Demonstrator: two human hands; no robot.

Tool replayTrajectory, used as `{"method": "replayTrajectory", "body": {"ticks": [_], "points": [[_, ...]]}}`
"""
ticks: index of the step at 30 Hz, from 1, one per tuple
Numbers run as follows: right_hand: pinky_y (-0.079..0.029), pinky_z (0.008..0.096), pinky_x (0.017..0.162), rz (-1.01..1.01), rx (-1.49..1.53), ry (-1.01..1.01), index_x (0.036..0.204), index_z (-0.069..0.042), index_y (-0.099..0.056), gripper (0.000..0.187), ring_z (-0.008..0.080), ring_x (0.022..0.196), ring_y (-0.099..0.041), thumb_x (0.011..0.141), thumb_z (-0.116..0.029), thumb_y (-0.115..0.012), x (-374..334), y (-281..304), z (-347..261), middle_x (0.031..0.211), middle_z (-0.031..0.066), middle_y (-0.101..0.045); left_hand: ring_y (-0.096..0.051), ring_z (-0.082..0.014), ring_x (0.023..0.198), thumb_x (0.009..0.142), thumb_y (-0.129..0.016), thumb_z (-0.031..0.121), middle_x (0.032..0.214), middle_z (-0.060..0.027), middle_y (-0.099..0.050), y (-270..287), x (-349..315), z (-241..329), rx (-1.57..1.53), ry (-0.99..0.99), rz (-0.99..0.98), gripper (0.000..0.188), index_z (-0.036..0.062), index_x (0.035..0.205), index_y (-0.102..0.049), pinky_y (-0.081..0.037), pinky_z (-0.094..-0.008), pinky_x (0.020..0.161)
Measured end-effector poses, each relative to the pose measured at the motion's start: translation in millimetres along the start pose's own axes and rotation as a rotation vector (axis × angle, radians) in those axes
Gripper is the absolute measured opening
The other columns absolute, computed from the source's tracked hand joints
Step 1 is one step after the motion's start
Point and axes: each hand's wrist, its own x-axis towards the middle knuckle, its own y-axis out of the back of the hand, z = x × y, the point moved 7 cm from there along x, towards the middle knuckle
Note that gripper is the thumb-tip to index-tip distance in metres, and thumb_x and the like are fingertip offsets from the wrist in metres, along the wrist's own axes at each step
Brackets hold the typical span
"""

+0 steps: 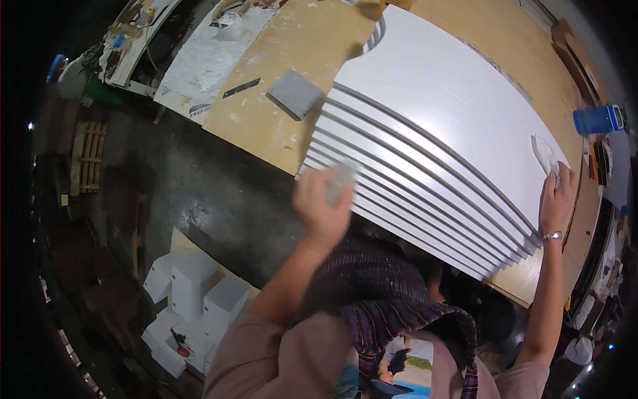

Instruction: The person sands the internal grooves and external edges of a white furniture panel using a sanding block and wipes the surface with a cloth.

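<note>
A stack of white curved panels point(432, 86) lies on the wooden worktable, fanned so that their edges step down toward me. My left hand point(320, 205) is closed round a pale grey sanding pad point(343, 178), blurred by motion, at the left ends of the lower panels. My right hand point(557, 203), with a metal band at its wrist, grips a crumpled white cloth point(545, 153) on the right end of the top panel. Left of the stack, a grey rectangular block point(294, 94) rests near a thin dark flat strip point(242, 88).
Beyond the table's point(266, 63) right end stands a blue translucent container point(598, 120). A white-stained surface point(206, 60) adjoins the table at the far left. Below on the left are white box-shaped pieces point(193, 286) with a red-handled tool point(179, 342). A slatted wooden pallet point(88, 157) stands farther left.
</note>
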Motion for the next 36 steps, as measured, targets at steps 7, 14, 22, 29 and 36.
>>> {"method": "replayTrajectory", "body": {"ticks": [7,14,22,29,36], "points": [[-0.043,0.0436,0.098,0.004,0.027,-0.012,0.124,-0.003,-0.062,0.034,0.0361,0.112,-0.054,0.095,-0.018,-0.054,0.9,-2.6,-2.9,0.121,0.0172,-0.058,-0.058,-0.0333,0.078,0.07,-0.08,0.01,0.086,-0.0117,-0.056,-45.6,-33.9,70.5,-0.095,-0.266,-0.26,0.039,0.0049,0.106,-0.065,-0.049,-0.043,0.065],[-0.044,0.0443,0.096,0.011,0.003,0.01,0.123,-0.003,-0.062,0.033,0.0364,0.111,-0.054,0.095,-0.018,-0.054,-0.6,1.9,-5.7,0.119,0.017,-0.058,-0.057,-0.0349,0.076,0.073,-0.078,0.01,0.088,-0.0135,-0.057,-19.5,-25.4,1.8,0.069,-0.03,-0.015,0.031,0.0052,0.101,-0.065,-0.049,-0.0429,0.068],[-0.043,0.0438,0.097,0.011,0.041,-0.025,0.125,-0.004,-0.061,0.035,0.0359,0.112,-0.053,0.095,-0.02,-0.054,-0.3,-1.8,0.5,0.121,0.0159,-0.058,-0.051,-0.0291,0.077,0.08,-0.071,-0.005,0.087,-0.0129,-0.051,32.3,18.0,-39.1,-0.04,0.26,0.266,0.018,-0.0027,0.09,-0.056,-0.043,-0.0387,0.069],[-0.043,0.0433,0.097,-0.005,-0.01,0.004,0.126,-0.004,-0.061,0.035,0.0352,0.113,-0.053,0.096,-0.022,-0.053,3.0,-6.4,4.0,0.122,0.0157,-0.057,-0.057,-0.0368,0.085,0.074,-0.078,0.007,0.092,-0.0167,-0.057,-12.0,-38.8,6.2,-0.026,-0.069,-0.044,0.028,0.0023,0.096,-0.062,-0.049,-0.0407,0.075],[-0.043,0.0431,0.097,0.003,-0.015,-0.01,0.125,-0.002,-0.061,0.035,0.0363,0.111,-0.054,0.097,-0.021,-0.054,1.6,-2.4,-2.3,0.122,0.017,-0.057,-0.057,-0.0334,0.079,0.074,-0.08,0.008,0.088,-0.0135,-0.056,-3.1,-22.8,-16.8,0.054,0.058,0.052,0.025,0.002,0.09,-0.063,-0.048,-0.0404,0.069]]}}
